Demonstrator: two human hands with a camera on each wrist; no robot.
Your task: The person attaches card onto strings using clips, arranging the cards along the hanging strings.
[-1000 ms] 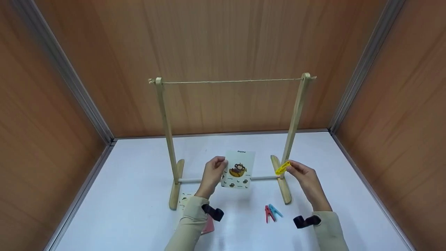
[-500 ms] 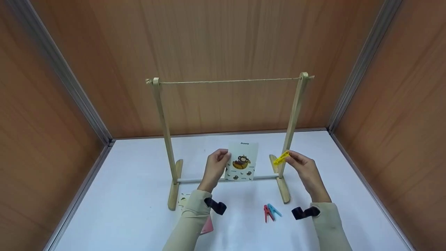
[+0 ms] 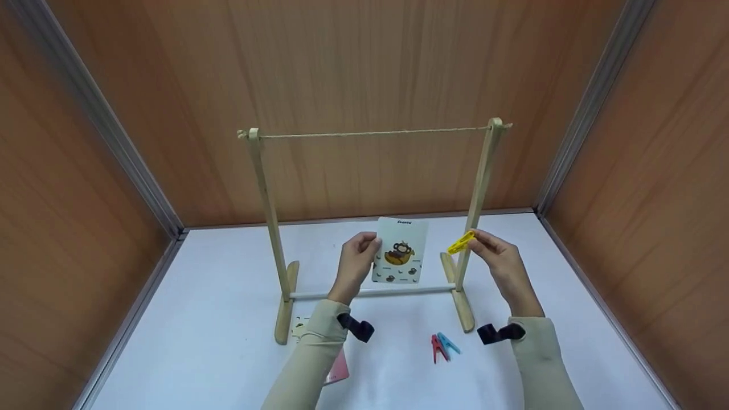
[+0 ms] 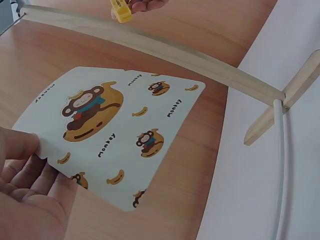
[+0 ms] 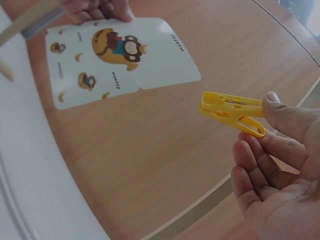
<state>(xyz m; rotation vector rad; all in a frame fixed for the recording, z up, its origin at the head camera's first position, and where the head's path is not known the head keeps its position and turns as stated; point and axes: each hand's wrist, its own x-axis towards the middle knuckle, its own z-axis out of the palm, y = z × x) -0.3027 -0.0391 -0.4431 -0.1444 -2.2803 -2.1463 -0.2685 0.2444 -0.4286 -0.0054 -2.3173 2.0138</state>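
My left hand [image 3: 354,266] pinches the left edge of a pale green card [image 3: 400,250] printed with a monkey in a banana. The card is held upright in the air, below the string [image 3: 370,134] of a wooden frame. In the left wrist view the thumb lies over the card's face [image 4: 105,125], with the other fingers behind it. My right hand [image 3: 504,267] pinches a yellow clothespin [image 3: 461,242] by its handle ends, near the frame's right post. The right wrist view shows the clothespin [image 5: 232,112] with its nose pointing toward the card, a gap between them.
The frame's left post [image 3: 269,216] and right post [image 3: 480,193] stand on wooden feet joined by a white rod [image 3: 398,291]. A red clothespin [image 3: 438,348] and a blue clothespin [image 3: 449,343] lie on the table. Other cards, one pink [image 3: 338,369], lie partly under my left sleeve.
Both hands have risen toward the string, the left one also drifting slightly right with the card. The yellow clothespin has gone up with the right hand. The clothespins on the table stay put.
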